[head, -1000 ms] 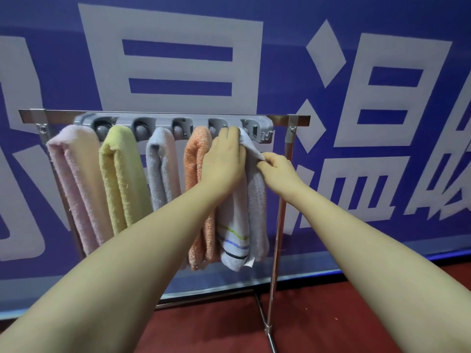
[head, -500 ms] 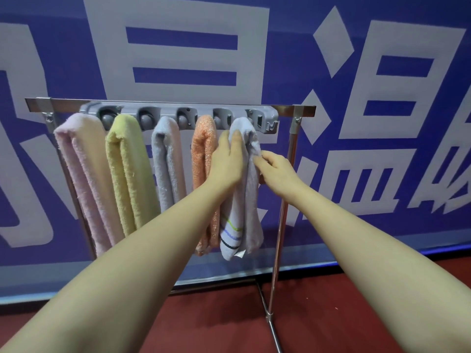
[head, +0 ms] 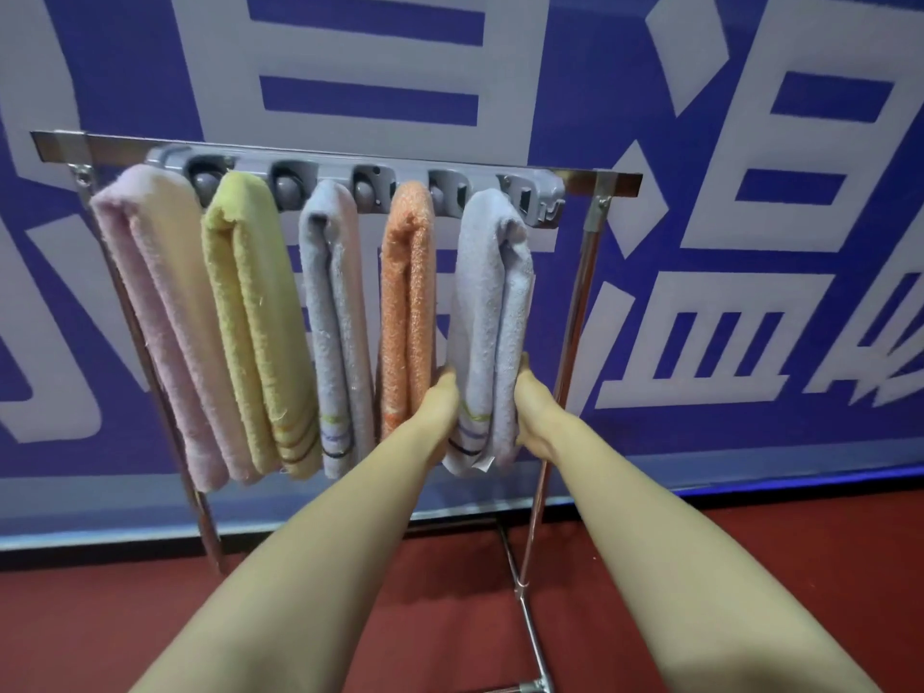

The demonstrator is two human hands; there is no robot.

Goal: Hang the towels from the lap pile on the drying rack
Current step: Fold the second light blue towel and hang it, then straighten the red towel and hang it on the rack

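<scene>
Several folded towels hang side by side from the grey hook strip of the metal drying rack: pink, yellow, pale striped, orange and, furthest right, a white striped towel. My left hand holds the left edge of the white striped towel low down, near its stripes. My right hand holds its right edge at the same height. Most of my fingers are hidden behind the cloth. The lap pile is out of view.
The rack's right upright stands just right of my right hand, and its foot bar runs along the red floor. A blue banner with large white characters stands close behind the rack.
Both hands slid down the white striped towel from near its top fold to its lower part. The camera moved closer, and the towel now hangs straight.
</scene>
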